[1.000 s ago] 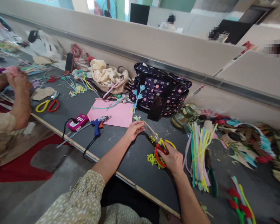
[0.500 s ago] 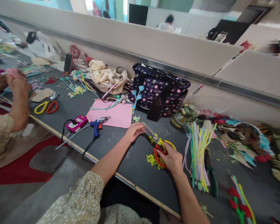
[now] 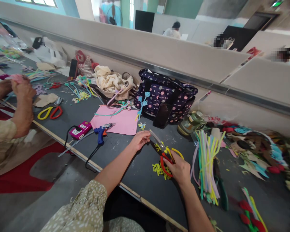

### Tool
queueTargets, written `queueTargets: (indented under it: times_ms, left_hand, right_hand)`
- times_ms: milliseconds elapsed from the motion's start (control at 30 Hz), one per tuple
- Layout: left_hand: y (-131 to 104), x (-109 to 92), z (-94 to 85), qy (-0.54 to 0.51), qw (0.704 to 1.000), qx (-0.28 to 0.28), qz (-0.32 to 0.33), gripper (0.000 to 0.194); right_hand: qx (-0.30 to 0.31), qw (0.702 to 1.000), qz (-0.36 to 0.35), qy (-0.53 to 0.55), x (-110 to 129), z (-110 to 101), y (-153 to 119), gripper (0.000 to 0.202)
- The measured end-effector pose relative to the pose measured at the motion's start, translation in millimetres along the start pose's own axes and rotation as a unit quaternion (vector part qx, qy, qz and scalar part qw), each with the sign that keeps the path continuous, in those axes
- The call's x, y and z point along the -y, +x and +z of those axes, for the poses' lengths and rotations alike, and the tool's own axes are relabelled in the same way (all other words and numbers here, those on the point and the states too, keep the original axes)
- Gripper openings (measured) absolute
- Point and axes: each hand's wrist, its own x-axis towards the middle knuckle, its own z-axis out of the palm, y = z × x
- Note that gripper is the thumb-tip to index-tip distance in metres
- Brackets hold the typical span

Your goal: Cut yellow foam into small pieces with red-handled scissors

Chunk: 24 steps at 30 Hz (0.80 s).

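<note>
In my right hand (image 3: 180,167) is a pair of scissors (image 3: 161,145) with red and yellow handles, the blades parted and pointing up-left. My left hand (image 3: 141,139) is closed by the blade tips, its fingers pinched together; what they hold is too small to make out. Cut yellow pieces (image 3: 159,169) lie in a pile beneath the scissors, and more lie by the blades. Just beyond my left hand are some small pale blue and yellow bits (image 3: 141,126). A blue pipe-cleaner flower stem (image 3: 142,104) leans against the dark patterned bag (image 3: 154,93).
Left of my hands lie a blue glue gun (image 3: 101,134), a pink sheet (image 3: 125,124) and a magenta box (image 3: 81,130). To the right are a jar (image 3: 189,124), a bundle of pipe cleaners (image 3: 207,164) and red flowers (image 3: 245,206). A co-worker's hands (image 3: 23,85) are at far left.
The whole view has shifted slightly, with things sitting a little lower in the picture. Both hands keep nearly the same pose, and the scissors remain in my right hand.
</note>
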Motion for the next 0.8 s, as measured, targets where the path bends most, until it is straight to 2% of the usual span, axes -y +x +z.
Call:
queueTargets:
  times_ms: [133,567,800]
  left_hand:
    - [2.9,0.6,-3.1,-0.031,0.999,0.011,-0.006,0.025]
    - [2.5,0.7,-1.8,-0.015,1.000,-0.007,-0.006,0.022]
    - [7.6,4.1,-5.7,-0.006,1.000,0.008,0.000,0.022]
  right_hand:
    - [-0.004,1.000,0.025,-0.010,0.3,-0.5,0.3,0.050]
    - [0.001,1.000,0.006,-0.006,-0.1,1.3,-0.5,0.052]
    - [0.000,1.000,-0.004,-0.007,1.7,-1.0,-0.1,0.051]
